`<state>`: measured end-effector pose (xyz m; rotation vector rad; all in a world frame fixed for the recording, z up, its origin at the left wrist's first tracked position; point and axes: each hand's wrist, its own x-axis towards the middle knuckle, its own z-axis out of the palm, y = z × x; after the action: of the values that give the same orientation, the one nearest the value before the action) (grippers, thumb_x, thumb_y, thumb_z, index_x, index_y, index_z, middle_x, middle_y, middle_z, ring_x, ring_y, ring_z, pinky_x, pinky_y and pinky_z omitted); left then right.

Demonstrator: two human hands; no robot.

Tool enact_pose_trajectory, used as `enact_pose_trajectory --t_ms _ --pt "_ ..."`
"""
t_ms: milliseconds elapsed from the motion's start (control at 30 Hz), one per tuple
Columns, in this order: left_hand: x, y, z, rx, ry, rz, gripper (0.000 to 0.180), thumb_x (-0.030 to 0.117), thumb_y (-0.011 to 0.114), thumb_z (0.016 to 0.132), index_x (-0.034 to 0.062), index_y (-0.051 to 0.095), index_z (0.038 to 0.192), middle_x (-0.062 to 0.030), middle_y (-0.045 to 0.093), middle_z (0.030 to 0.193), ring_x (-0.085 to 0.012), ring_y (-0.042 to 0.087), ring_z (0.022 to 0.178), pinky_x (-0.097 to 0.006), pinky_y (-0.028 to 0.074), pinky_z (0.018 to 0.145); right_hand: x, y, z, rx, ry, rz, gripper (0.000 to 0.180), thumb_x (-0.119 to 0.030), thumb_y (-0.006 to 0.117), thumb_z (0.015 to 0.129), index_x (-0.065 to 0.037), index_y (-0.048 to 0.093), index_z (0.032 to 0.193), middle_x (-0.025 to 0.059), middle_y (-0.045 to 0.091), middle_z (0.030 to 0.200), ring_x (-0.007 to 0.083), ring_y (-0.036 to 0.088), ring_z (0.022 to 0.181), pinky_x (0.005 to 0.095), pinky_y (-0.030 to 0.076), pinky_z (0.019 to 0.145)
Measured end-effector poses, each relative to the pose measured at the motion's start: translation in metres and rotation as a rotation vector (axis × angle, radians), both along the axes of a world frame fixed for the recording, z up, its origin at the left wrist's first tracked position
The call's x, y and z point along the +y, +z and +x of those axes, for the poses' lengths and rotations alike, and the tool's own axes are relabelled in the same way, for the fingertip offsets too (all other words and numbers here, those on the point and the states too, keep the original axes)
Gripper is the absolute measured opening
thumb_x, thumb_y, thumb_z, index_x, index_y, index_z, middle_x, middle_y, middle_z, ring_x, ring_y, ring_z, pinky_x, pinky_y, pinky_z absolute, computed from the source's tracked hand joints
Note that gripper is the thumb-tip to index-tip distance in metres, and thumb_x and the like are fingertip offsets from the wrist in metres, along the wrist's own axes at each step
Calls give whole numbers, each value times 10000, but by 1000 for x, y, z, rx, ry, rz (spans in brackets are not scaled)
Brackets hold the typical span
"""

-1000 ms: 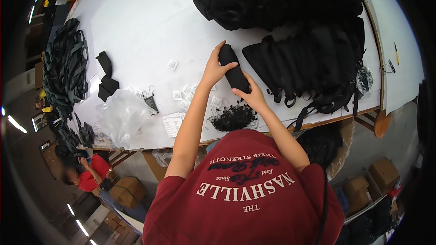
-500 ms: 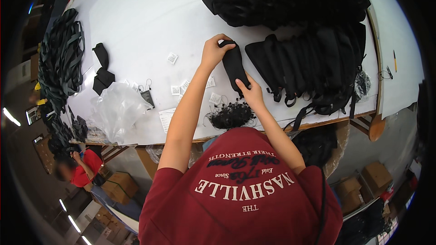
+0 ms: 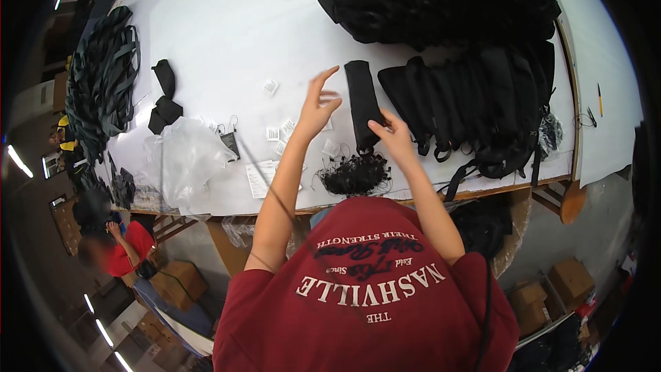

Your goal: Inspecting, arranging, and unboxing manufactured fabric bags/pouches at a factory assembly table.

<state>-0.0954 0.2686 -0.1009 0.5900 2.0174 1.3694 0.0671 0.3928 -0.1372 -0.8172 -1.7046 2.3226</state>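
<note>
A long black padded fabric strip (image 3: 359, 93) lies lengthwise in front of me on the white table. My right hand (image 3: 396, 136) pinches its near end at the right edge, thumb on top. To the left of the strip, my left hand (image 3: 317, 105) is apart from it, fingers spread and slightly blurred, holding nothing. A tangle of thin black cords with small tags (image 3: 354, 174) sits just below the strip's near end. Small white labels (image 3: 281, 131) are scattered by my left forearm. Right of the strip, similar black fabric pieces (image 3: 461, 103) lie in an overlapping row.
A big black fabric heap (image 3: 441, 0) covers the far right of the table. Dark straps (image 3: 103, 76) are piled at the left, near folded black pieces (image 3: 165, 111) and a clear plastic bag (image 3: 186, 158). A person in red (image 3: 131, 248) is at lower left. A yellow pencil-like tool (image 3: 600, 100) lies far right.
My left hand has let go of the strip's far end and drawn back toward me. The strip now lies straighter, while my right hand keeps its hold on the near end.
</note>
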Motion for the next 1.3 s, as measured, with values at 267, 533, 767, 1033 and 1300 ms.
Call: enact_pose_trajectory --t_ms 267,533,767,1033,1300 --pt "-60 81 37 -1 -99 109 494 146 694 783 129 548 1255 -46 469 1344 -160 520 1055 -304 410 908 59 84 29 -135 636 -474 430 -170 577 795 34 574 1174 48 634 1057 79 596 885 209 445 808" --pt "-108 78 111 -229 153 63 171 43 663 813 36 661 984 -9 627 917 -50 538 717 -184 434 656 18 103 78 60 436 -100 333 -155 587 858 -70 539 1176 74 598 1100 146 551 1046 266 436 863" --pt "-128 105 142 236 136 19 102 -18 671 742 16 689 837 -77 633 899 -115 586 733 -211 453 602 -8 137 111 97 287 594 76 -63 669 780 -2 628 797 76 672 872 193 630 695 263 487 628" --pt "-156 146 154 88 -57 -1 124 33 702 727 40 671 848 -118 597 1108 -202 576 1011 -307 477 804 -13 165 139 146 518 646 145 -143 741 702 -41 674 779 71 616 1141 191 640 784 281 497 646" --pt "-159 182 187 -251 -11 -195 179 144 677 808 7 594 889 -87 628 980 -181 594 918 -312 442 844 -27 195 149 -142 494 248 160 -115 665 806 3 627 908 98 633 928 185 626 856 282 494 751"
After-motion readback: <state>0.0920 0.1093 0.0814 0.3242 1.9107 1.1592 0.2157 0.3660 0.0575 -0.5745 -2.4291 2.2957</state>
